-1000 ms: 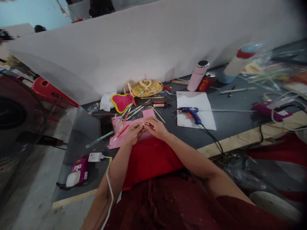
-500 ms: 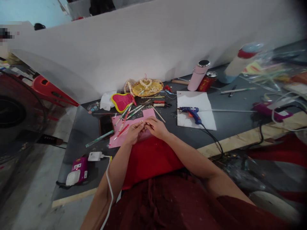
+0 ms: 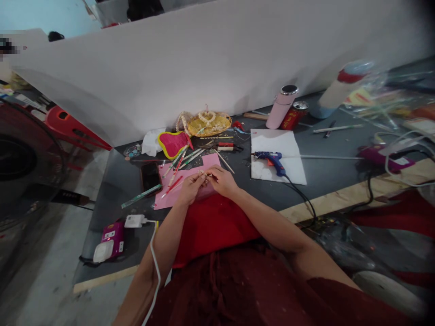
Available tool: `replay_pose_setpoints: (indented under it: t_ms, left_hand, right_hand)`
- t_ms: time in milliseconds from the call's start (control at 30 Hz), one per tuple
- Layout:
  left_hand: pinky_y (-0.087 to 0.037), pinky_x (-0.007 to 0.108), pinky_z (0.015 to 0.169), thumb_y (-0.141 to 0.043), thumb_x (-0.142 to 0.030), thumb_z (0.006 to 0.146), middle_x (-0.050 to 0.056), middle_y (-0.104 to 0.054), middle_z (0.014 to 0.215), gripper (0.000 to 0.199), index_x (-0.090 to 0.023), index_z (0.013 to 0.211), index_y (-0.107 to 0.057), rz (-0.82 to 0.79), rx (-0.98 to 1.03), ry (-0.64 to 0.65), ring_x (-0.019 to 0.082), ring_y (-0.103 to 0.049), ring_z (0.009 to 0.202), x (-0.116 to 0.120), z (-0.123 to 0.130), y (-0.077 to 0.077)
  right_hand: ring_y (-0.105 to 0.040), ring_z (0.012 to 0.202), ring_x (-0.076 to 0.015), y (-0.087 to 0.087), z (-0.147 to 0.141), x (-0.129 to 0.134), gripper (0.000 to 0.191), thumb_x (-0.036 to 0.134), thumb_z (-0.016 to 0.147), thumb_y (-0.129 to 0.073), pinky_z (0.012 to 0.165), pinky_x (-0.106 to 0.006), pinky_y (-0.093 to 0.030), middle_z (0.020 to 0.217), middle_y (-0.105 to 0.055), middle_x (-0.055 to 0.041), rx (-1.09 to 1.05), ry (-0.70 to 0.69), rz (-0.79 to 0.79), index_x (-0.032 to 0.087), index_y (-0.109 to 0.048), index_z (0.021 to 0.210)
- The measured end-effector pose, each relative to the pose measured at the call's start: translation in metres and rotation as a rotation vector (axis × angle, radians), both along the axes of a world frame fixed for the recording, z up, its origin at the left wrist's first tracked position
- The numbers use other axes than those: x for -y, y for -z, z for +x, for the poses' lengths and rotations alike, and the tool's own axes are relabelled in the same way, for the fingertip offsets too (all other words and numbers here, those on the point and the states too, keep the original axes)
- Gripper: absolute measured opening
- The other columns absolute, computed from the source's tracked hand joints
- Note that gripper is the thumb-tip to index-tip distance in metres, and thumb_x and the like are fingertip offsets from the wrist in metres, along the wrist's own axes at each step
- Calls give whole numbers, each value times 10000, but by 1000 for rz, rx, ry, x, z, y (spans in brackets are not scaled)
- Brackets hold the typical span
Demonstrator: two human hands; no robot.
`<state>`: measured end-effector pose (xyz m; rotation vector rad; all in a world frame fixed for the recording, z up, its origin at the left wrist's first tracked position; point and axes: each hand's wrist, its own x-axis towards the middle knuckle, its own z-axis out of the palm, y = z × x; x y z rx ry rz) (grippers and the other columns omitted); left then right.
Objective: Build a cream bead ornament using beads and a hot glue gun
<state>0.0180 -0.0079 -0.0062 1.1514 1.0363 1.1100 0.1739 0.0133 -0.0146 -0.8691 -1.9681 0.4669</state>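
Observation:
My left hand (image 3: 190, 187) and my right hand (image 3: 221, 181) meet over the lower edge of a pink sheet (image 3: 166, 199). Between their closed fingertips is a small cluster of pale beads (image 3: 202, 174), partly covered by the fingers. Left of the hands, red and green striped sticks (image 3: 175, 183) lie on the sheet, beside a dark phone (image 3: 149, 176). Behind them a yellow basket (image 3: 193, 127) holds strung pale beads (image 3: 206, 118). A blue glue gun (image 3: 272, 159) rests on a white board (image 3: 292, 174) to the right.
A pink flask (image 3: 281, 106) and a red can (image 3: 294, 117) stand at the back. Purple power strips (image 3: 117, 235) sit at both ends of the table. A white cable (image 3: 155, 267) crosses my left arm. Pliers (image 3: 229, 147) lie below the basket.
My right fingers have shifted slightly at the beads. Both hands stay in nearly the same place, still together.

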Motion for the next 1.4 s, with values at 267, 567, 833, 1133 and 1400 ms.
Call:
replay_pose_setpoints:
  t_ms: [267, 567, 833, 1133, 1400]
  left_hand:
    - [-374, 220, 596, -664, -362, 739, 2, -572, 626, 244, -122, 700, -639, -19, 126, -14, 89, -496, 592, -1, 0, 3]
    - [-417, 221, 612, -759, -311, 650, 8, -587, 664, 259, -121, 800, -669, -119, 315, 42, 80, -511, 589, 0, 0, -3]
    - [-417, 211, 595, -729, -300, 691, 13, -608, 680, 226, -127, 829, -684, -117, 321, 43, 73, -517, 578, 1, 0, -2]
    - [-387, 203, 542, -718, -320, 700, 29, -613, 666, 236, -114, 812, -687, -100, 324, 51, 85, -520, 577, 1, -2, 2]
    - [-234, 195, 401, -670, -404, 735, 24, -568, 591, 280, -124, 734, -660, -97, 196, 52, 63, -427, 451, 0, -3, 3]
  right_hand:
    - [-588, 875, -155, -1, 0, 0, 189, 147, 847, -504, 778, -281, -506, 951, -597, -61, -42, -42, -20, 198, -588, 1009]
    - [-575, 803, -136, -5, 1, 1, 148, 191, 844, -530, 671, -252, -494, 912, -586, -44, -154, -49, -47, 208, -597, 975]
    - [-526, 678, -114, -7, 4, 3, 171, 212, 832, -546, 621, -249, -474, 909, -572, -44, -106, -106, -102, 191, -553, 1001]
    - [-571, 894, -158, -9, 8, 3, 170, 262, 893, -485, 796, -295, -499, 970, -594, -65, -7, -84, -98, 219, -588, 1020]
    - [-568, 947, -159, -11, 7, 5, 200, 250, 896, -487, 853, -303, -488, 999, -592, -64, 73, -93, -97, 235, -581, 1073]
